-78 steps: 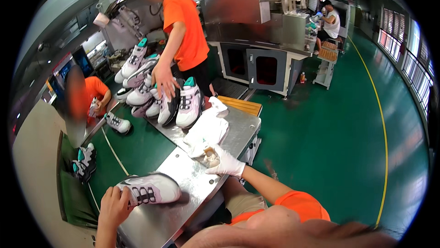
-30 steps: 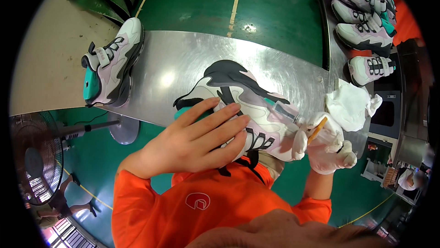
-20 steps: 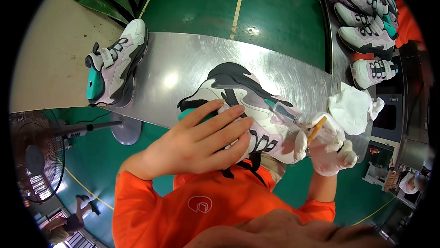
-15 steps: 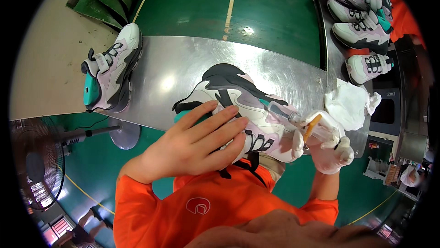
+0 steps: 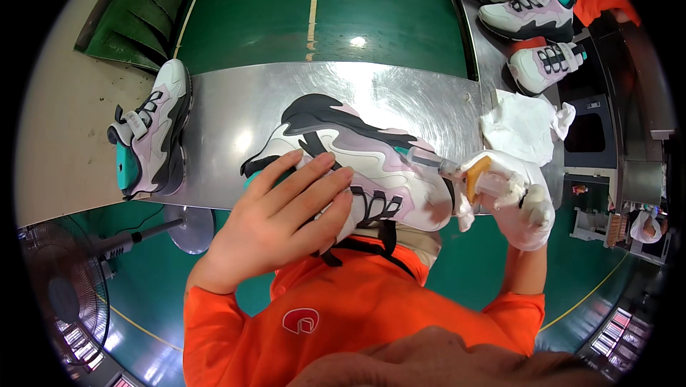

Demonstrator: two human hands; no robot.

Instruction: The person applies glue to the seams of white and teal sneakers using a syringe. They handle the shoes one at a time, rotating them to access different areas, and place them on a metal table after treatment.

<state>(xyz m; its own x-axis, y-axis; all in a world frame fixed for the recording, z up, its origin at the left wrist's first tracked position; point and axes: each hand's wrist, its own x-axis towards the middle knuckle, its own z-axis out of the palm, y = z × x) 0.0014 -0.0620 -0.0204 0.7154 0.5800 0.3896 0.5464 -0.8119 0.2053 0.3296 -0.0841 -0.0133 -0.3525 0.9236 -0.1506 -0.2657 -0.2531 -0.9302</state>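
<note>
On its side on the metal table lies a white, lilac and black sneaker [image 5: 343, 145] with teal parts, its sole turned away from me. My bare left hand [image 5: 282, 208] grips it near the ankle opening, fingers laid over the upper. My right hand [image 5: 518, 205], in a white glove, is closed around a clear syringe-like tube [image 5: 429, 161]. A yellowish-orange piece [image 5: 477, 176] shows between the gloved fingers. The tube's narrow end is at the seam between sole and upper; whether it touches I cannot tell.
Another matching sneaker [image 5: 153, 130] stands at the left end of the metal table [image 5: 221, 94]. A white cloth [image 5: 522, 126] lies at the right, below several sneakers [image 5: 525, 15]. Beyond is a green belt [image 5: 386, 8]; a fan [image 5: 64, 280] stands at lower left.
The whole view has shifted, so the table and sneakers appear farther left. My right hand has tilted a little around the tube; my left hand keeps its hold on the sneaker.
</note>
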